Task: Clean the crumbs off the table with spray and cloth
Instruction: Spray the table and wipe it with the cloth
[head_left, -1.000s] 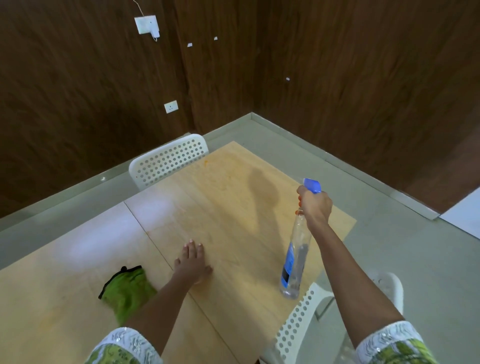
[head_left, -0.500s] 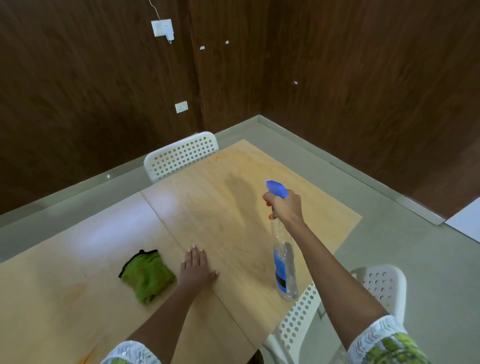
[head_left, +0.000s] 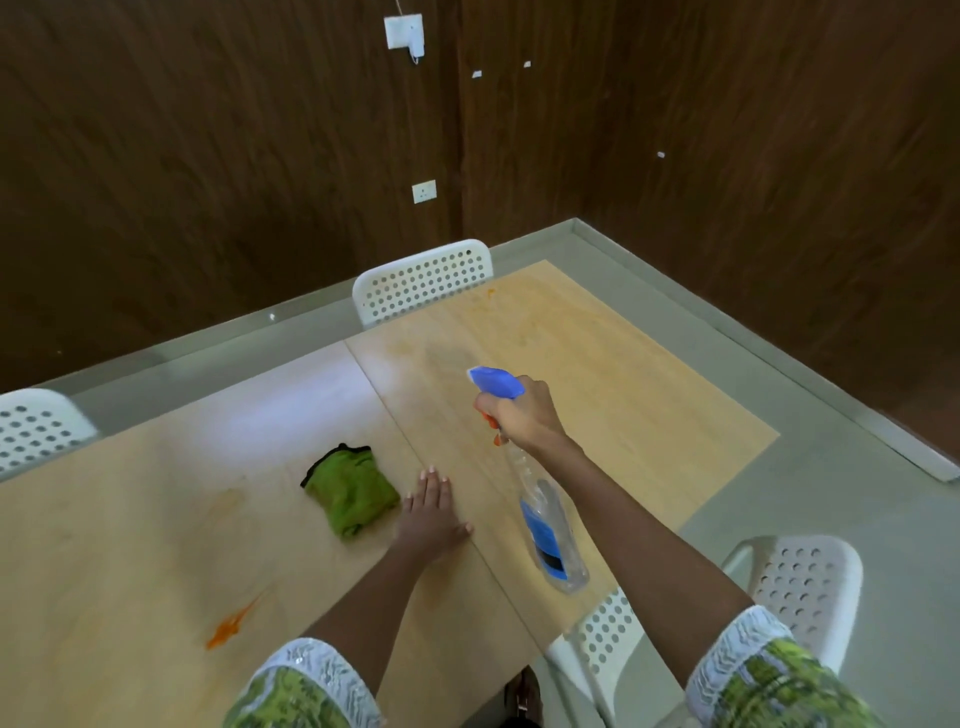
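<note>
Above the wooden bench (head_left: 156, 519), my right hand (head_left: 522, 413) holds a clear spray bottle (head_left: 545, 525) in a clenched grip around its neck, just under the blue nozzle (head_left: 493, 380). The bottle hangs tilted, its base slanting down and back toward my body, its nozzle aimed away from me over the far bench surface. To the left of that grip and nearer me, my left hand (head_left: 431, 514) lies flat on the bench, fingers straight, its grip released and holding nothing. Just left of that flat hand, almost touching its fingers, sits a crumpled green cloth (head_left: 350, 488). Further left and closer to me is an orange smear (head_left: 228, 629) on the wood. Beyond the spraying grip, faint orange staining (head_left: 519, 317) marks the far bench near a white perforated chair (head_left: 421, 280).
</note>
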